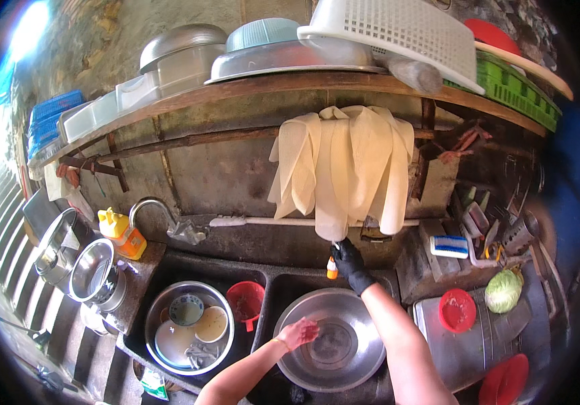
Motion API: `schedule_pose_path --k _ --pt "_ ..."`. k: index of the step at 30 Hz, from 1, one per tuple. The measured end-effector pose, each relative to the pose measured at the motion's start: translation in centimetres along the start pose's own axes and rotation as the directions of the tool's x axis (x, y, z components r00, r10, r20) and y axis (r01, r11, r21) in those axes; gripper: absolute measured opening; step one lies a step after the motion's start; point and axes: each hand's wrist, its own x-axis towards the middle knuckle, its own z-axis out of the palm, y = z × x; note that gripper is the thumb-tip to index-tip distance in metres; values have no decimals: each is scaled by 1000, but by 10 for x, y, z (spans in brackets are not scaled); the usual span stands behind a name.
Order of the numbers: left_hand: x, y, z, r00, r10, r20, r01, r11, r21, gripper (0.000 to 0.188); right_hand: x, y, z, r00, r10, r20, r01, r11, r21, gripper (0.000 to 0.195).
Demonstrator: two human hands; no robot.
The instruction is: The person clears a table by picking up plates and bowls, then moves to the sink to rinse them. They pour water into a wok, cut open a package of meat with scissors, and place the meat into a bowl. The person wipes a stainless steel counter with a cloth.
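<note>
My right hand [349, 262], in a black glove, reaches to the back of the right sink bay. Its fingers are around a small orange and white bottle [331, 269], partly hidden by the glove. Bare and holding nothing, my left hand [299, 334] hovers over the left part of a wide stainless steel basin [361, 349], its fingers extended. That basin sits in the right bay. In the left bay, a second metal basin [153, 306] contains a patterned bowl [186, 310], other dishes and cloudy liquid. Beside it is a red plastic dipper [246, 299].
Pale ribbed cloths [343, 167] hang behind the sink. A faucet [153, 202] and yellow jug [122, 234] are at left. To the right are a blue-white sponge [449, 246], red bowl [457, 310] and cabbage [503, 291]. A wooden shelf [269, 83] overhead bears basins and baskets.
</note>
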Motion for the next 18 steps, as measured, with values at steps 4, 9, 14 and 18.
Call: schedule_pose_path --k 4,9,14,18 --pt "85 44 33 994 100 -38 -106 951 -291 40 31 75 7 952 -283 117 210 880 426 29" --pt "146 61 61 999 43 1 -31 739 -673 32 5 38 -3 968 -169 184 -7 718 696 26" --pt "183 33 65 985 -36 170 132 796 -591 20 -73 74 56 943 167 288 -331 384 862 21" --pt "160 15 75 795 501 -342 -369 847 383 39 -109 97 96 845 258 468 -519 188 834 17"
